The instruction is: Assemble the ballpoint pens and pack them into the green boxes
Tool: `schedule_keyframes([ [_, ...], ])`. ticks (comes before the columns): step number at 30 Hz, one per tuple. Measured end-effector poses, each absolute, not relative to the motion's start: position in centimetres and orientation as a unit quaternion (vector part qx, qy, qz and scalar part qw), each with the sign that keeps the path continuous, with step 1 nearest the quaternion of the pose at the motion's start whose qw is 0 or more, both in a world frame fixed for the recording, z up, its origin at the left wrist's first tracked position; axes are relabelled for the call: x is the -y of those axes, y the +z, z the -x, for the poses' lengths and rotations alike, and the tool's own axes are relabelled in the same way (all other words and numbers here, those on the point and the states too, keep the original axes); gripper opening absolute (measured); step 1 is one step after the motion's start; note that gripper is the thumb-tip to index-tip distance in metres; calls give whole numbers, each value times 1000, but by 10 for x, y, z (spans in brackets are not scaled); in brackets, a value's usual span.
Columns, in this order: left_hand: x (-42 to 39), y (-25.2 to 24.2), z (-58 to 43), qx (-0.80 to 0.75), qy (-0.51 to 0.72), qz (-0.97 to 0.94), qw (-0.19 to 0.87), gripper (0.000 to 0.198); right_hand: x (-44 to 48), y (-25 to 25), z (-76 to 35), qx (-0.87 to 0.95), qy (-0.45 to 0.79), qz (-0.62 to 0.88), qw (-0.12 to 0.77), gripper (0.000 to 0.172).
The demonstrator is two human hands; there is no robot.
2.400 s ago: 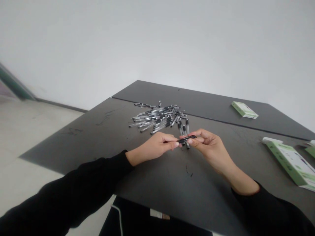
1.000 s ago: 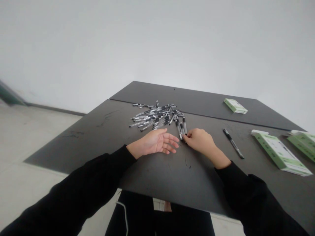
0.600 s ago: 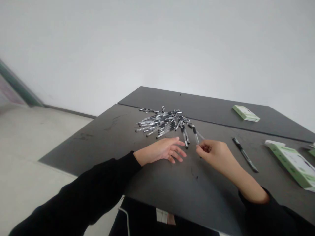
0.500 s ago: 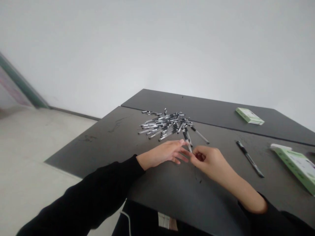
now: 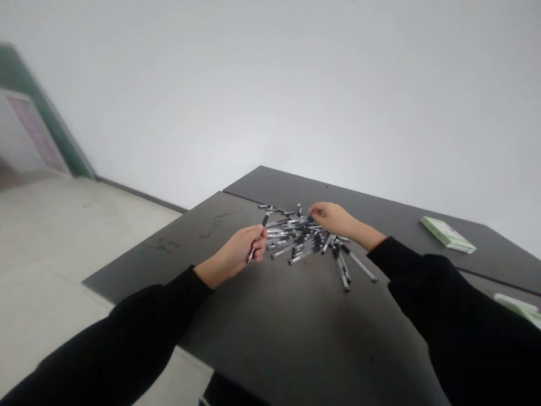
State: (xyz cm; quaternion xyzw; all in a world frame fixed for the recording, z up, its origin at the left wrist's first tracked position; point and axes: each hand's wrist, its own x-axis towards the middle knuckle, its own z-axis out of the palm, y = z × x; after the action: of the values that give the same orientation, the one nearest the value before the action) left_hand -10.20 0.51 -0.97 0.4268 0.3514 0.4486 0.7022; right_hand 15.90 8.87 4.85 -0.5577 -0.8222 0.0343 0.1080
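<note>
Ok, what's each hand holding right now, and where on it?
The left hand grips one black-and-clear pen around mid-barrel, both ends showing. The right hand is over the pile of pens; no held pen shows, though its fingers are partly hidden.

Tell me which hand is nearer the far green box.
Right. The right hand is over the pen pile, closer to the far green box; the left hand is farther, left of the pile.
</note>
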Motion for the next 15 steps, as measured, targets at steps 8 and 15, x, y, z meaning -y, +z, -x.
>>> schedule_keyframes([
  [8, 1, -9, 113, -397, 408, -434, 698, 20, -216, 23, -134, 814, 29, 576, 63, 36],
  [15, 8, 0, 112, -377, 407, -457, 695, 21, -235, 6, -137, 799, 30, 599, 43, 21],
])
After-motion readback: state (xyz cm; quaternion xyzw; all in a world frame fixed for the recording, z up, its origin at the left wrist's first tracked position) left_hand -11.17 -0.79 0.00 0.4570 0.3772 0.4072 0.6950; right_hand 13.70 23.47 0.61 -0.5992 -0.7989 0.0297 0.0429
